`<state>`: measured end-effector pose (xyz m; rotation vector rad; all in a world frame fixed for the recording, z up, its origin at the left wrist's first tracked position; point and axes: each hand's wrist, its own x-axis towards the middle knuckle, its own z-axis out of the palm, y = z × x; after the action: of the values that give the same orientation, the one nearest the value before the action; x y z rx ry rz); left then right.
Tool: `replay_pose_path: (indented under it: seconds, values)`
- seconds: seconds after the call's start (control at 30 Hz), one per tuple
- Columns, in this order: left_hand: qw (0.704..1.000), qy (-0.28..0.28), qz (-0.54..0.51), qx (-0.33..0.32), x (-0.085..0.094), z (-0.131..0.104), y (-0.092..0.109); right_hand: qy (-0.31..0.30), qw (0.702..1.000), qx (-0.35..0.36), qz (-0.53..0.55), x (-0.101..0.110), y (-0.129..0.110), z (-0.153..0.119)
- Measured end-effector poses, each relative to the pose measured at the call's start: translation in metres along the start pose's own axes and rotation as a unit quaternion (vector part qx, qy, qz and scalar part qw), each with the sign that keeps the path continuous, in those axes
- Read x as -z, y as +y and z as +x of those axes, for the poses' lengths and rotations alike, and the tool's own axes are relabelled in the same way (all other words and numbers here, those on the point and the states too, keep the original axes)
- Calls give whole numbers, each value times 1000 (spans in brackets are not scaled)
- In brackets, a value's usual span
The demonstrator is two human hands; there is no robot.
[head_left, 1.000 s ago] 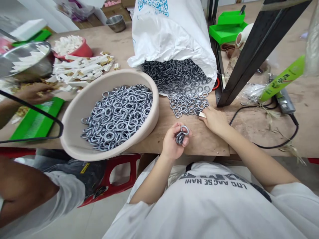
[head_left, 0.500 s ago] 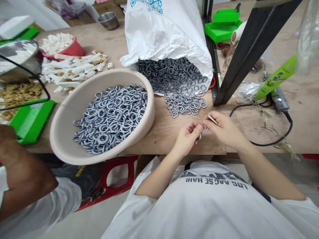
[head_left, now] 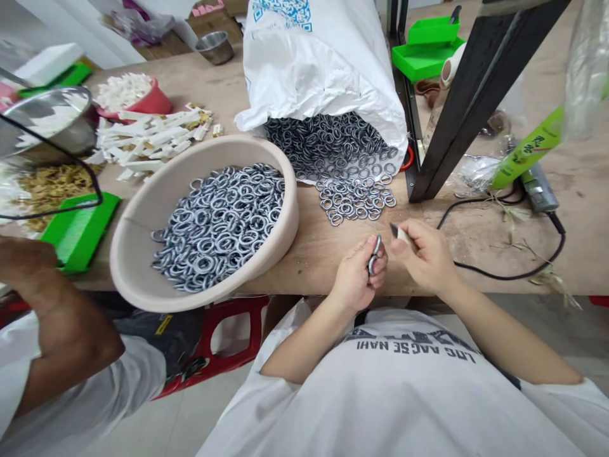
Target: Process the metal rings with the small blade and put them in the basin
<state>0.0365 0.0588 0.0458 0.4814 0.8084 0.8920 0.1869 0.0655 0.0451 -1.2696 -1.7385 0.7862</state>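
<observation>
Close to the table's front edge, my left hand (head_left: 358,273) is closed around grey rings (head_left: 373,257), which stand up between thumb and fingers. My right hand (head_left: 425,254), just to its right, grips a small tool with a dark flat blade-like tip (head_left: 394,230) and a pale handle, mostly hidden by the fingers. The two hands are slightly apart. A loose pile of grey rings (head_left: 356,200) lies on the wood in front of them. Behind it, more dark rings (head_left: 328,143) spill from the mouth of a white sack (head_left: 318,70).
A beige basin (head_left: 137,254) of grey rings stands at my left. Past it are white strips (head_left: 152,139), a red bowl (head_left: 159,101) and a green tray (head_left: 90,231). A co-worker's arm (head_left: 61,311) rests far left. A black metal post (head_left: 459,108) and a cable (head_left: 504,276) are on the right.
My hands have drawn slightly apart. The rings in my left hand are turned upright, and the tool in my right hand has rotated, showing its dark tip. The view has shifted slightly left.
</observation>
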Motion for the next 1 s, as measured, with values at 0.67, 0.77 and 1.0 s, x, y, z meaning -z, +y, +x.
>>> replay_pose_path:
  seconds: [0.67, 0.77, 1.0]
  values:
    - [999, 16, 28, -29, 30, -6, 3, -71, 979, -8, -191, -13, 8, 18]
    - [1000, 0, 27, -10, 41, -15, 3, -6, 958, -95, -269, -12, 33, 43]
    - [997, 10, -52, -48, 64, -10, 21, -117, 917, -20, -381, -41, 44, 78]
